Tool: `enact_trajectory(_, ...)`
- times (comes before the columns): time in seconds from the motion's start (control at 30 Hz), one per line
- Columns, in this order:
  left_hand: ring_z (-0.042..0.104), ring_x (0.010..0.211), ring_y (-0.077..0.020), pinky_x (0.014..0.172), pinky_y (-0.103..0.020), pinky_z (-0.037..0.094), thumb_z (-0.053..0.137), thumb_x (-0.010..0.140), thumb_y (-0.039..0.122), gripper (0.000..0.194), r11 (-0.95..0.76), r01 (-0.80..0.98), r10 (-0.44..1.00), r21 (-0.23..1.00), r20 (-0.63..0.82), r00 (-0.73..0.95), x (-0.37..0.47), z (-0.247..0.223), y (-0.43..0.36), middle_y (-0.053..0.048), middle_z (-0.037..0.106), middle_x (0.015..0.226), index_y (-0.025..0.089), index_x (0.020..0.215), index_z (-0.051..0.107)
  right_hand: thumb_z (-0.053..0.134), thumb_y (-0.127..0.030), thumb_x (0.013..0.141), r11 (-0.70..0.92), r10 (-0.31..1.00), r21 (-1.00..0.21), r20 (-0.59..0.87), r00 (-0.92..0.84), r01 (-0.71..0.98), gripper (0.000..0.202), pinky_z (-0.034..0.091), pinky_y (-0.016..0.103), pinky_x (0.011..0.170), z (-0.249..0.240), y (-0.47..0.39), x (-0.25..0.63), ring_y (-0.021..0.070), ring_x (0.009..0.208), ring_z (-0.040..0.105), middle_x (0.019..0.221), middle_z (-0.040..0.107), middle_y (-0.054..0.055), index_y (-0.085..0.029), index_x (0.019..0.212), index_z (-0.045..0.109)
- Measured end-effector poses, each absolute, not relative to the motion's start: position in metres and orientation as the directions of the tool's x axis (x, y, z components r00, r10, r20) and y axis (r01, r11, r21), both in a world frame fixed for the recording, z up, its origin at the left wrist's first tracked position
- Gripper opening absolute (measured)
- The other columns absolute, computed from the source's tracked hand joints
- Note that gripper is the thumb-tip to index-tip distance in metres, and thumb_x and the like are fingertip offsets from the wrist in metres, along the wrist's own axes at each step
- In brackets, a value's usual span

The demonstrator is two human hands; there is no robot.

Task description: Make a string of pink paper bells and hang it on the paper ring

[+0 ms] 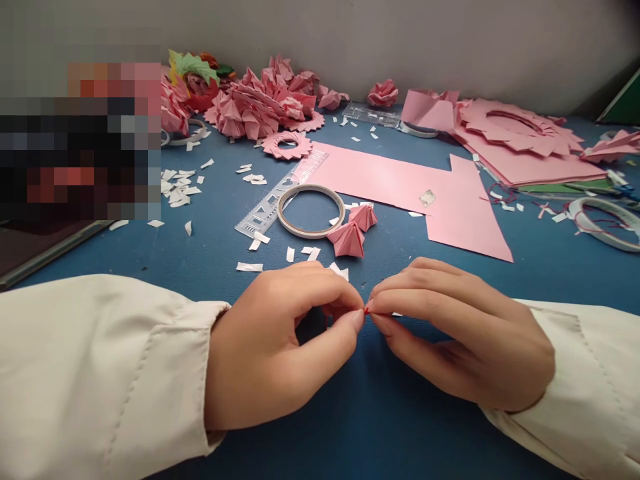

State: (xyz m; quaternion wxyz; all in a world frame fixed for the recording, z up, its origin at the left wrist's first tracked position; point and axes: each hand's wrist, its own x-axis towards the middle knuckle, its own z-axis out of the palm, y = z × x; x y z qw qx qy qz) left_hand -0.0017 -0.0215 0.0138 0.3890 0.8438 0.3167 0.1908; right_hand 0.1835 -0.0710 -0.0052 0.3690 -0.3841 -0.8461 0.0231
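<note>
My left hand (295,333) and my right hand (460,327) meet fingertip to fingertip above the blue table. Both are closed in a pinch on a tiny bit of red thread (367,309), of which only a speck shows between them. Most of it is hidden by the fingers. Just beyond the hands lie two small folded pink paper pieces (349,239), pleated and pointed. A roll of double-sided tape (281,215) rests flat against them, partly over a clear plastic stencil ruler (257,212).
A cut pink paper sheet (380,179) spreads behind the ruler. Folded pink paper flowers (250,107) pile up at the back left. Pink paper rings (520,127) sit at the back right, near another tape roll (605,230). White paper scraps (177,187) litter the table.
</note>
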Motion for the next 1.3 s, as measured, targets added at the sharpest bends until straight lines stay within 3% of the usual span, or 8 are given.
enact_trajectory(0.37,0.049,0.057,-0.0044,0.055,-0.015,0.036,0.054,0.078,0.011,0.02,-0.289,0.305,0.726,0.908,0.0,0.688,0.0006,0.0134,-0.0235,0.008,0.054,0.058,0.017,0.06,0.059,0.056,-0.004,0.082,0.699,0.695,-0.394,0.569,-0.44,0.596,0.017,0.049,0.024,0.064,-0.0049,-0.0693,0.1839,0.0104,0.075,0.06,0.084,0.066,0.006,-0.009,0.097,0.059)
enact_trajectory(0.57,0.047,0.055,-0.0076,0.053,-0.02,0.035,0.053,0.078,0.015,0.02,-0.19,0.361,0.734,0.913,-0.113,0.67,0.0001,0.0152,-0.0214,0.007,0.055,0.059,0.019,0.06,0.06,0.056,-0.002,0.081,0.728,0.677,-0.393,0.54,-0.501,0.561,0.022,0.051,0.026,0.065,-0.004,-0.069,0.1883,0.0129,0.08,0.062,0.09,0.067,0.009,-0.007,0.103,0.059)
enact_trajectory(1.03,0.046,0.054,-0.0069,0.051,-0.019,0.033,0.054,0.079,0.017,0.018,-0.199,0.361,0.728,0.911,-0.109,0.677,0.0001,0.0152,-0.0219,0.008,0.055,0.058,0.019,0.063,0.062,0.053,-0.003,0.083,0.695,0.696,-0.364,0.557,-0.454,0.62,0.014,0.05,0.023,0.066,-0.0054,-0.0709,0.1854,0.0106,0.073,0.061,0.081,0.067,0.005,-0.012,0.092,0.059)
enact_trajectory(1.3,0.042,0.053,-0.0077,0.05,-0.02,0.032,0.051,0.08,0.019,0.022,-0.193,0.358,0.72,0.914,-0.116,0.684,-0.0005,0.0157,-0.021,0.007,0.05,0.056,0.018,0.059,0.056,0.057,-0.007,0.08,0.66,0.738,-0.451,0.538,-0.407,0.601,0.008,0.05,0.02,0.061,-0.0023,-0.0705,0.1823,0.0095,0.068,0.06,0.075,0.063,0.003,-0.015,0.084,0.056)
